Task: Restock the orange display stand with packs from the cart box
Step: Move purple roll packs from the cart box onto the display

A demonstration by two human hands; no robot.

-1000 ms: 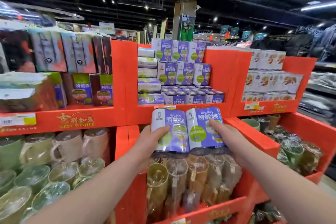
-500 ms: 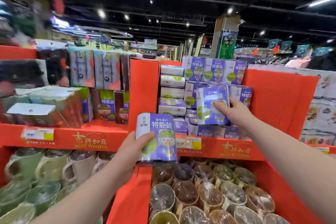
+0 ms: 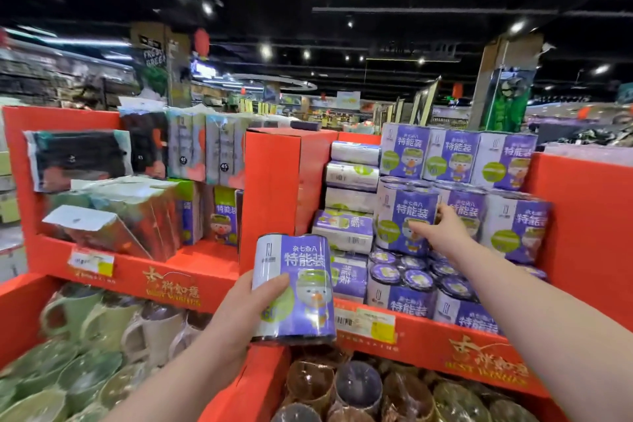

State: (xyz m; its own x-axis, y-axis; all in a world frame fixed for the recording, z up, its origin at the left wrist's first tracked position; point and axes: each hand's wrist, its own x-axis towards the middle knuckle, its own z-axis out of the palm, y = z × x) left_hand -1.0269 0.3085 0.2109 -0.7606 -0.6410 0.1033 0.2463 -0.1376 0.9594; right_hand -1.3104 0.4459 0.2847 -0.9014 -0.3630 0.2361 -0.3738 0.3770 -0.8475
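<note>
Your left hand (image 3: 236, 315) grips one near pack (image 3: 294, 284). The thumb lies across its front and the fingers wrap behind it. You hold it upright in the air in front of the orange display stand (image 3: 270, 188), clear of the shelf.

Your right hand (image 3: 445, 236) reaches to the far pack (image 3: 400, 216). The thumb is on the front face and the fingers curl round the right edge, so it is gripped. That pack stands upright at the left end of the middle tier, over the round tops of the bottom tier and just beside its neighbour. I cannot tell whether its weight is fully on the shelf.

Materials:
- Both packs are squat rounded bundles in glossy printed film. They are purple and white, with a green round badge and a cartoon figure.
- The stand is matte orange-red board with square folded edges and gold print along the front lip.

Count:
- You have two packs in hand, one in each.
- The top tier packs (image 3: 452, 156) number three, all upright.
- The middle tier holds three, including the far pack.
- At least four side-lying packs (image 3: 352, 175) are stacked at the left of that bay.
- Two price labels (image 3: 375, 320) are visible on the lip.

Lower bins:
- Green and cream mugs (image 3: 78, 319) with a smooth finish sit at the left.
- Film-wrapped cups (image 3: 356, 384) sit below the bay. They are too blurred to count.
</note>
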